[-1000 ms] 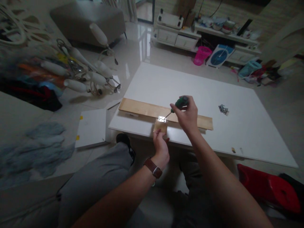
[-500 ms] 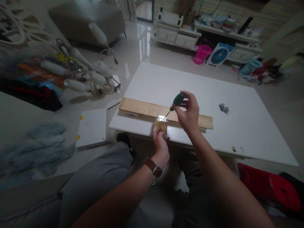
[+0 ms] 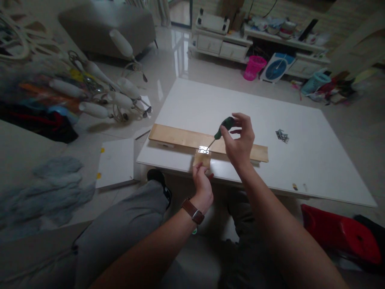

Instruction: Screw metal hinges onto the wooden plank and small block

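Note:
A long wooden board (image 3: pixel 177 135) lies across the white panel (image 3: pixel 258 104). At the board's near edge a silver hinge (image 3: pixel 203 150) joins it to a small wooden block (image 3: pixel 201 160). My left hand (image 3: pixel 203 180) grips this block from the near side, thumb and fingers closed on it. Above the board, my right hand (image 3: pixel 240 138) holds a green-handled screwdriver (image 3: pixel 224 127) by its grip. The screwdriver slants down to the left, its tip at the hinge; whether a screw sits under the tip is too small to tell.
Several loose hinges (image 3: pixel 282 135) lie in a pile on the panel's right. Small hardware bits (image 3: pixel 295 187) rest by its near edge. A red object (image 3: pixel 339 233) stands at lower right, a white board (image 3: pixel 116 162) at left, and a lamp with several white shades (image 3: pixel 122 43) beyond.
The fingers of my right hand have shifted and opened somewhat around the screwdriver handle. My left hand, the hinge and the board stay as they were; the view has moved slightly.

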Tool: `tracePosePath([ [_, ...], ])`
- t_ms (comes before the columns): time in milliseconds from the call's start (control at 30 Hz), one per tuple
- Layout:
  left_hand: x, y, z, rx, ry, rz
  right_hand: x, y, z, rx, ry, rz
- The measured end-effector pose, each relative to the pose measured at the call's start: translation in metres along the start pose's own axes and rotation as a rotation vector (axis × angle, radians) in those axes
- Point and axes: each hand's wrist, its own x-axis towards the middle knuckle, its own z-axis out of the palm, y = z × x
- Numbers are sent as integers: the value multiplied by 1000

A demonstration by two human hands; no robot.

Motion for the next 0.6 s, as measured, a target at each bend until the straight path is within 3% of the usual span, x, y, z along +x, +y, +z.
tracePosePath([
  [200, 2, -1, -2, 10, 9, 6, 1, 0, 1, 24, -46, -14],
  [333, 6, -1, -2, 20, 10, 8, 2, 1, 1, 34, 4, 12],
  [600, 27, 6, -8, 255, 145, 70, 4, 6, 1, 111, 6, 5],
])
